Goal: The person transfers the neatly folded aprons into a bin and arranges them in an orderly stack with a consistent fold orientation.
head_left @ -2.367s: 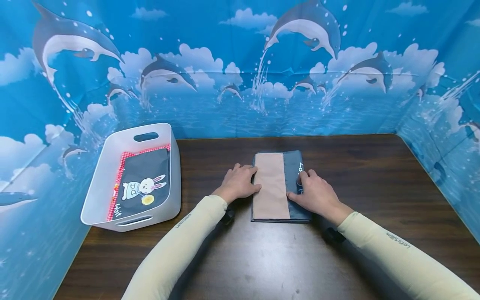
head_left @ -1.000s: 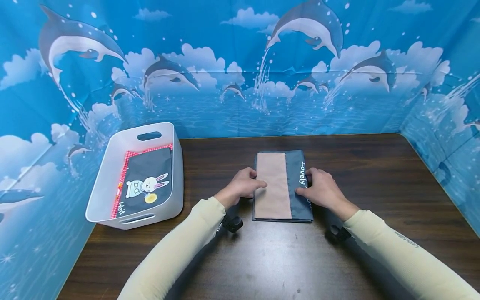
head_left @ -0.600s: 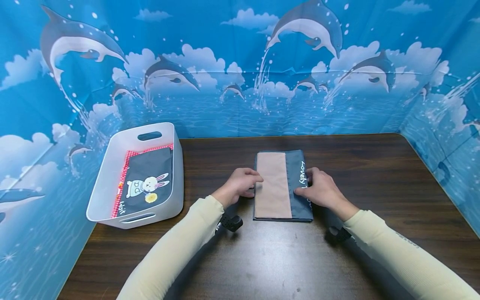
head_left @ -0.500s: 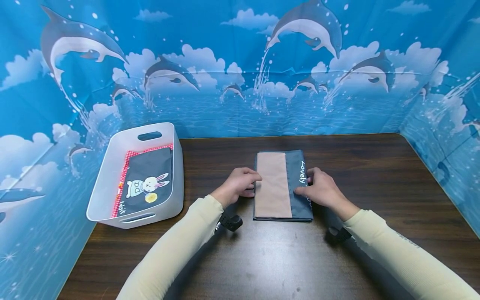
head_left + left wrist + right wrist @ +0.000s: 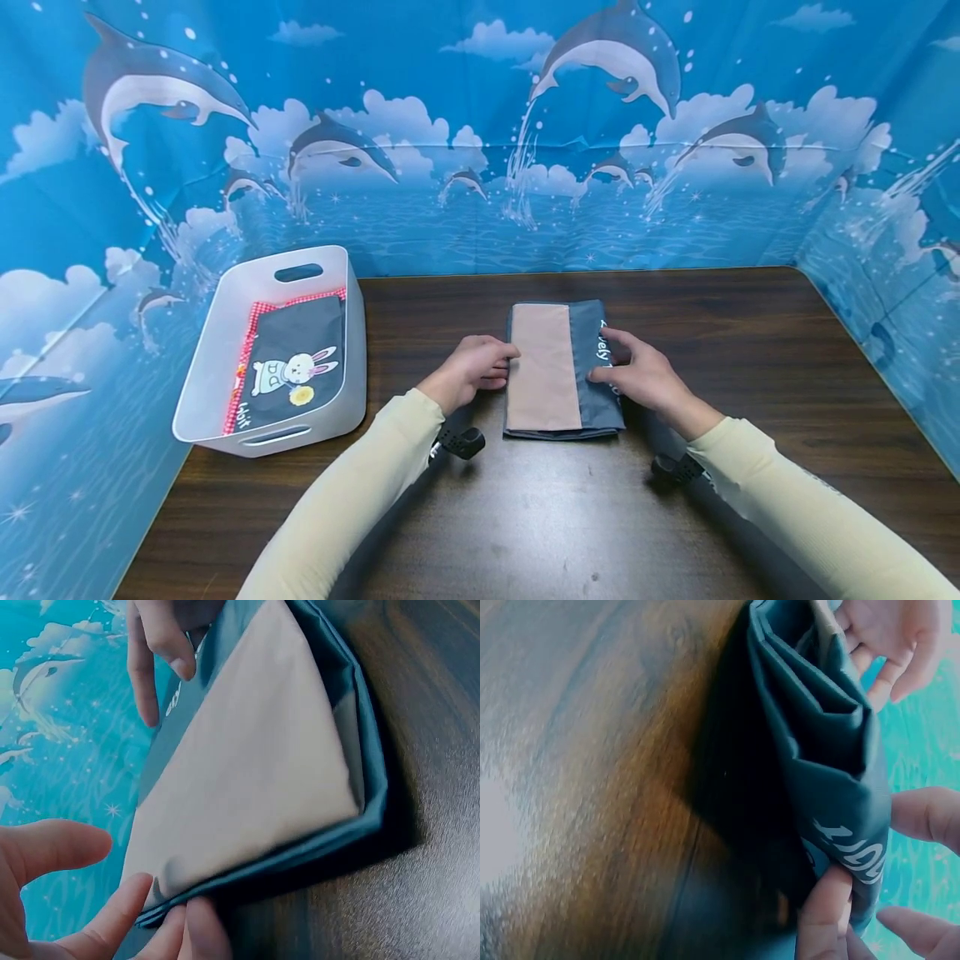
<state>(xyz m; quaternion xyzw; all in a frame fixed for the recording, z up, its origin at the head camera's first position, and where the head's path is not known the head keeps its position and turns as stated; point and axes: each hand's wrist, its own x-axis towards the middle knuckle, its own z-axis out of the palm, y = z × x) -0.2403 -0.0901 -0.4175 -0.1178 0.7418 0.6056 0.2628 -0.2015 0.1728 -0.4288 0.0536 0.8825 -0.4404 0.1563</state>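
A folded dark blue-grey cloth point(image 5: 596, 400) with a beige panel and white lettering lies on the table between both hands. My left hand point(image 5: 472, 367) is at its left edge. In the left wrist view, its fingertips point(image 5: 139, 892) touch the edge while one digit stands apart above. My right hand point(image 5: 645, 375) pinches the right edge, thumb on top near the lettering. The right wrist view shows the cloth's loose layers point(image 5: 817, 697) spread at the near end, with shadow below. The right hand's lower fingers are partly hidden.
A white plastic basket point(image 5: 197, 408) stands at the left. Inside lies a folded dark cloth point(image 5: 300, 321) printed with a rabbit, over a red gingham-edged one point(image 5: 251, 333). The brown wooden table point(image 5: 540, 525) meets a blue dolphin-print curtain point(image 5: 465, 225) behind.
The left hand has drawn its digit back from the beige panel to the cloth's left edge. The right hand has shifted slightly upward, and the near end of the cloth has lost its flat, even line.
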